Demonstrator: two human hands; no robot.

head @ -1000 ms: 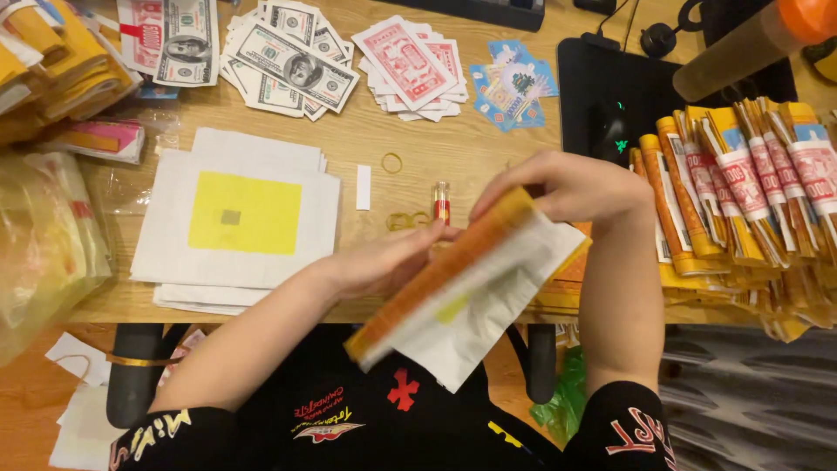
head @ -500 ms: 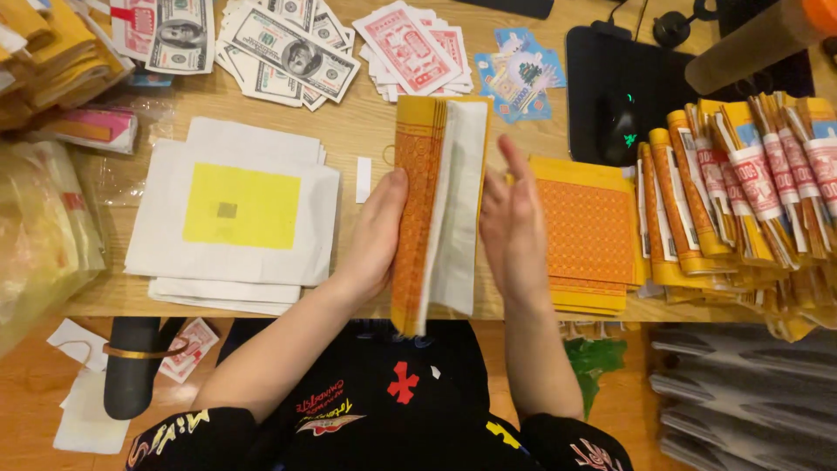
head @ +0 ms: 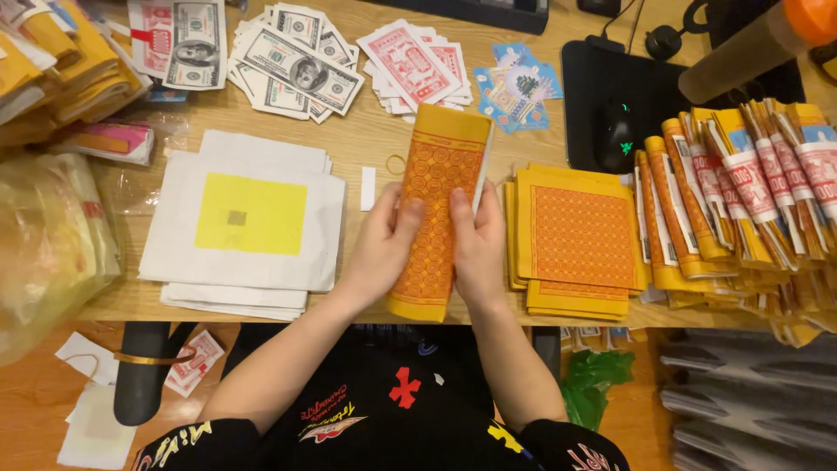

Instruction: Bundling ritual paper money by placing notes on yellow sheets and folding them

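Note:
Both my hands hold a folded bundle of orange patterned paper point(head: 438, 187) flat on the wooden table point(head: 366, 153), its long side pointing away from me. My left hand point(head: 381, 247) grips its left edge with the thumb on top. My right hand point(head: 479, 247) grips its right edge the same way. A white sheet shows along the bundle's far right edge. Just right of it lies a stack of orange and yellow square sheets point(head: 579, 240). To the left lies a pile of white sheets with a yellow square point(head: 248, 218).
Several tied orange bundles point(head: 741, 201) lean at the right. Play banknotes point(head: 292, 57), red notes point(head: 414, 61) and blue cards point(head: 517, 92) lie at the back. A mouse point(head: 615, 135) sits on a black pad. A rubber band point(head: 396, 165) and clear bag point(head: 48, 244) lie left.
The bundle stood on edge between my palms half a second ago; now it lies flat with the orange face up, both thumbs pressing on top.

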